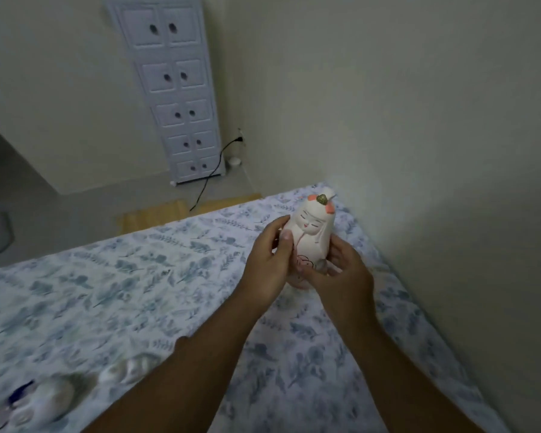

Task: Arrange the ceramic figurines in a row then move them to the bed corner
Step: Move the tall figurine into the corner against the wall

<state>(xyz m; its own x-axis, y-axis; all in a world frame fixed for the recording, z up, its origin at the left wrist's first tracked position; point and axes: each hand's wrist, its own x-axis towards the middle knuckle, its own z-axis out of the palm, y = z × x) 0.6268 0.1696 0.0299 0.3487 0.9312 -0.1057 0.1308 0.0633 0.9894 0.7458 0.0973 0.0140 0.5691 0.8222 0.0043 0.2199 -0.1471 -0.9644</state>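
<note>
A white ceramic doll figurine (311,228) with closed eyes, pink bows and a gold top knot is held upright between both hands above the far right part of the bed (138,292). My left hand (267,260) grips its left side, thumb on its front. My right hand (341,273) wraps its lower right side and base. Two blurred white figurines lie on the sheet at the lower left: one (128,368) beside my left forearm, the other (44,401) with a dark blue mark.
The bed has a white sheet with blue leaf print and meets the wall (434,151) on the right. Beyond the bed's far edge are a wooden floor strip (156,214), a tall white drawer cabinet (181,98) and a black cable (210,176).
</note>
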